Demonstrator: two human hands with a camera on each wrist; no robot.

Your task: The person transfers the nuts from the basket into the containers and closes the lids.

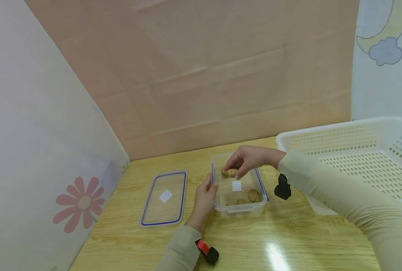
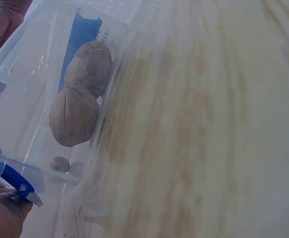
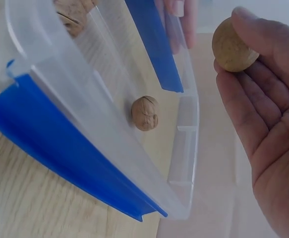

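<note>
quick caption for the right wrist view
Right hand holding a walnut at its fingertips above a clear plastic container.

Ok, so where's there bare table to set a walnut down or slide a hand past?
Free wood lies in front of the lid and the clear container, toward the near table edge, and behind the lid to the wall. It is crowded at the container: the left hand at its side, the right hand holding a walnut above, the white basket alongside.
</note>
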